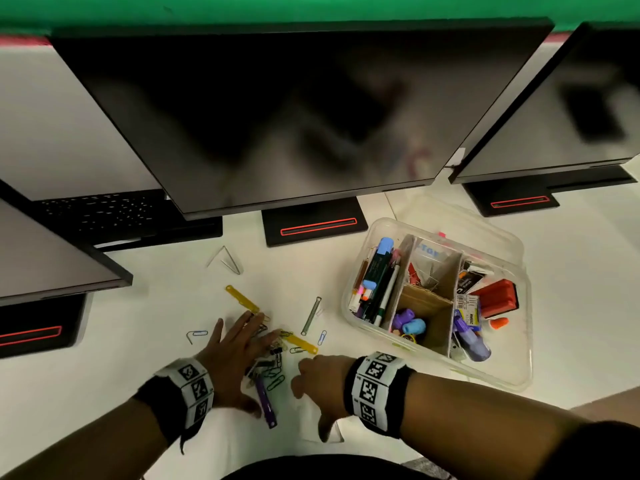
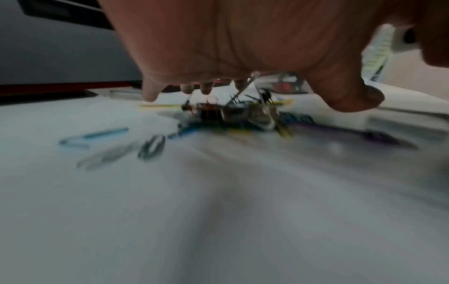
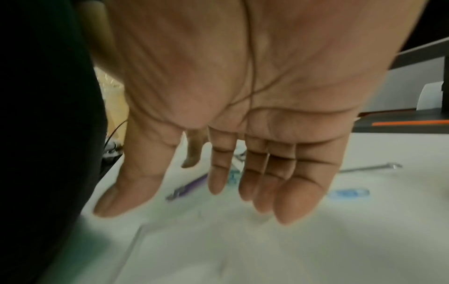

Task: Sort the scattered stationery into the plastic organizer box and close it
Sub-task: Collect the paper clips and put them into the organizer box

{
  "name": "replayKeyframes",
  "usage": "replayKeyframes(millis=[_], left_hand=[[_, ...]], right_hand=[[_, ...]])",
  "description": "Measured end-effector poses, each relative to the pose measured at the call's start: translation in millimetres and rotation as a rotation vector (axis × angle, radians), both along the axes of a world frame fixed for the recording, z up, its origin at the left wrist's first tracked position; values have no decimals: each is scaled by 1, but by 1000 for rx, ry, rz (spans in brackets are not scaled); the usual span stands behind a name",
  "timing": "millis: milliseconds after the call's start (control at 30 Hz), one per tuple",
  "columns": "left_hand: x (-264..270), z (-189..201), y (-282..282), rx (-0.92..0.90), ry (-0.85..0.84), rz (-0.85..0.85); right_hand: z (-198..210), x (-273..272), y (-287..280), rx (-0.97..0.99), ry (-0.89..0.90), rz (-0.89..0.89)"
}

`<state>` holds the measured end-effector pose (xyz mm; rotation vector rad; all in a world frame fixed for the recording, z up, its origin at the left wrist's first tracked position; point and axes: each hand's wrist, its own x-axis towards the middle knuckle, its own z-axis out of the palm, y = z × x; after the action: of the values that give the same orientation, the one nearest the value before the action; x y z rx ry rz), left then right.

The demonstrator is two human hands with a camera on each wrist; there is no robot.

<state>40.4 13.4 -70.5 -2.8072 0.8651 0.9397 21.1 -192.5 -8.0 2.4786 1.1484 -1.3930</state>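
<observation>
The clear plastic organizer box [image 1: 519, 379] stands open at the right, its compartments holding markers, clips and a red stamp. A pile of paper clips and binder clips [image 1: 272, 356] lies on the white desk [image 1: 173, 393]. My left hand [image 1: 232, 355] rests flat against the pile's left side, fingers spread [image 2: 149, 94] and straight over the pile [image 2: 233, 115]. My right hand [image 1: 318, 379] hovers just right of the pile, palm [image 3: 243, 115] bare, fingers straight. A purple fastener [image 1: 265, 400] [image 3: 189, 187] lies between both hands.
Loose pieces lie around: yellow fasteners [image 1: 242, 299] [image 1: 299, 341], a grey fastener [image 1: 310, 315], blue paper clips [image 1: 197, 334] [image 1: 322, 337], a bent wire clip [image 1: 227, 259]. Monitor bases [image 1: 315, 223] and a keyboard [image 1: 104, 209] line the back. The desk edge [image 1: 588, 396] runs near right.
</observation>
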Motion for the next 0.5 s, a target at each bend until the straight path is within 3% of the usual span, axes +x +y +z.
replayKeyframes(millis=[67,167,500], left_hand=[[-13,-10,6,-19,-53,-11],[-16,-23,7,-14,-46,120],[-9,-26,-5,-53,-84,160]], right_hand=[[-14,-8,-5,42,-6,-18],[-27,-15,-7,111,-41,-43],[-42,1,4,164,-75,-322]])
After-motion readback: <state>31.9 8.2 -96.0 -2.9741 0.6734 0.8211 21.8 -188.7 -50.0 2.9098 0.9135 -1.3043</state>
